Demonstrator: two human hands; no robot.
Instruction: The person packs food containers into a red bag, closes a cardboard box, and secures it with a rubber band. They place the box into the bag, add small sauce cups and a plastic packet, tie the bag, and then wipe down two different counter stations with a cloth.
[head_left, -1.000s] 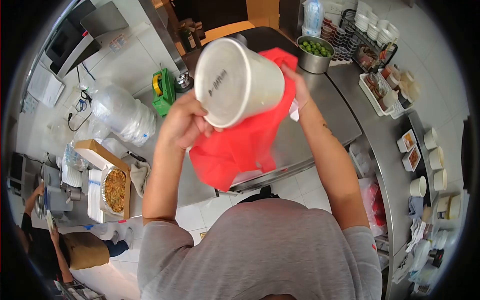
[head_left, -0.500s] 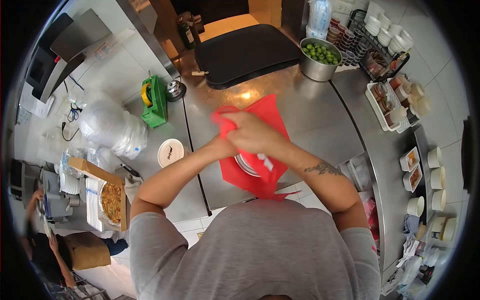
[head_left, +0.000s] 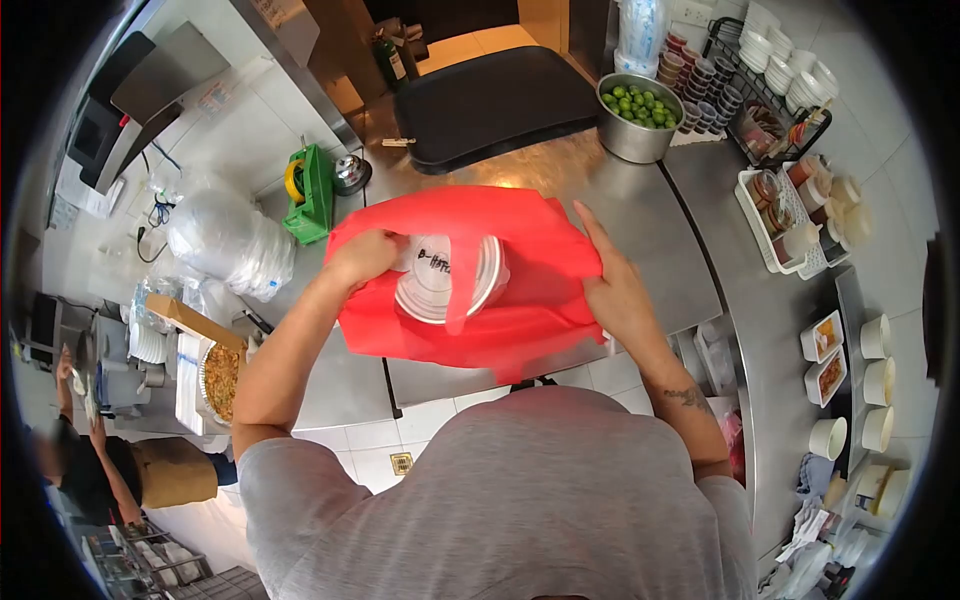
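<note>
A red plastic bag (head_left: 540, 240) is spread wide between my hands above the steel counter. Inside its opening sits a round white tub (head_left: 430, 300) with a clear lid and black handwriting, partly crossed by a red strip of the bag. My left hand (head_left: 365, 262) is closed on the bag's left edge, beside the tub. At the right edge, my right hand (head_left: 618, 290) grips the bag, its index finger stretched along the outside and the thumb partly hidden.
Beyond the bag lie a black padded item (head_left: 500, 105) and a steel pot of limes (head_left: 640, 110). A green tape dispenser (head_left: 313, 195) and call bell (head_left: 350, 175) stand left. Sauce containers (head_left: 790, 215) line the right counter. Another person (head_left: 115, 470) works at far left.
My hands were together over the bunched bag; now they are apart, with the bag spread between them and the tub's lid exposed. The labelled tub at left is no longer visible there.
</note>
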